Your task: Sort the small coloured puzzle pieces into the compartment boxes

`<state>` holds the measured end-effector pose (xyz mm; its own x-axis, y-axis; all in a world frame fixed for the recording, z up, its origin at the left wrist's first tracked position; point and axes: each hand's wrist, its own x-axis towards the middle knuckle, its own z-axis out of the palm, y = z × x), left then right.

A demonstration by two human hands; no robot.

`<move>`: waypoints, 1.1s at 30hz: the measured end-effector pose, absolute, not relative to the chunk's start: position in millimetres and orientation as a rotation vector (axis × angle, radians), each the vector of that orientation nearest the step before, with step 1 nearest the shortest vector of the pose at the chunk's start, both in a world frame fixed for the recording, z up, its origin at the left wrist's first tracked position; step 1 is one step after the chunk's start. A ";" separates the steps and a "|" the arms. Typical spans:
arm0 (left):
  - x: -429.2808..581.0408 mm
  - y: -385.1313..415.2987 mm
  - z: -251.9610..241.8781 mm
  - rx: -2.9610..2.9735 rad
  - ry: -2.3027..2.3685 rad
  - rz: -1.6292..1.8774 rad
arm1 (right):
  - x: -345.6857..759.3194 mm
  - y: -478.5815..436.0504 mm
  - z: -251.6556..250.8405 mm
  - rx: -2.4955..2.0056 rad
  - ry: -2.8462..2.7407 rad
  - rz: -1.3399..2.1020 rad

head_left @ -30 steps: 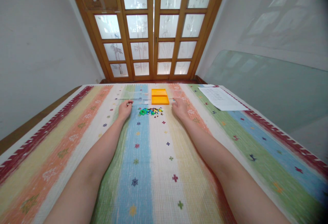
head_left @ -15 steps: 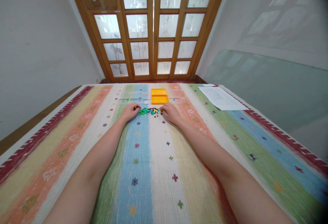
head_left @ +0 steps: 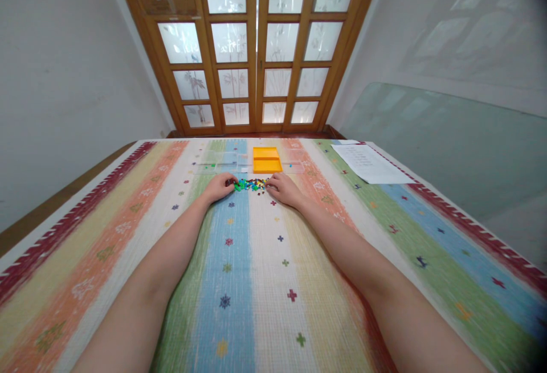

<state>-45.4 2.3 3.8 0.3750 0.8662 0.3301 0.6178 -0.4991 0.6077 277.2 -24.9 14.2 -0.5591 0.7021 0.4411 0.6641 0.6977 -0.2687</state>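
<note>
A pile of tiny coloured pieces (head_left: 252, 184), green, blue, yellow and dark brown, lies on the striped tablecloth between my hands. At its left end is my left hand (head_left: 220, 187), its fingers curled together around a dark spot too small to name. My right hand (head_left: 282, 188) rests at the right end, fingers bent and slightly apart, their tips touching the pieces. Just beyond the pile sits a yellow two-part tray (head_left: 267, 166). Clear plastic compartments (head_left: 225, 158) stand left of it, with a few green bits inside.
Another clear compartment (head_left: 294, 162) with a small blue piece is right of the yellow tray. A printed paper sheet (head_left: 371, 162) lies at the far right of the table. Wooden glazed doors (head_left: 256, 94) stand behind the table, and a glass panel (head_left: 431, 139) leans at the right wall.
My right hand has shifted slightly left, onto the edge of the pile. My left hand has edged a little to the right. The trays have not moved.
</note>
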 end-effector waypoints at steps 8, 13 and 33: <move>-45.0 -0.9 9.5 2.274 1.263 0.802 | 270.5 -24.5 10.7 -1.040 -2.440 0.018; -46.3 0.3 9.0 2.298 1.205 0.815 | 271.1 -24.4 9.9 -1.022 -2.420 0.033; -52.3 19.1 -2.3 1.690 1.183 1.246 | 267.6 -26.9 14.9 -1.148 -2.228 0.213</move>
<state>-52.3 19.1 -2.3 0.1138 0.9457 0.3044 0.2551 -0.3239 0.9110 267.6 -26.9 14.9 -0.4332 0.7813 0.4493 0.6822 0.6100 -0.4030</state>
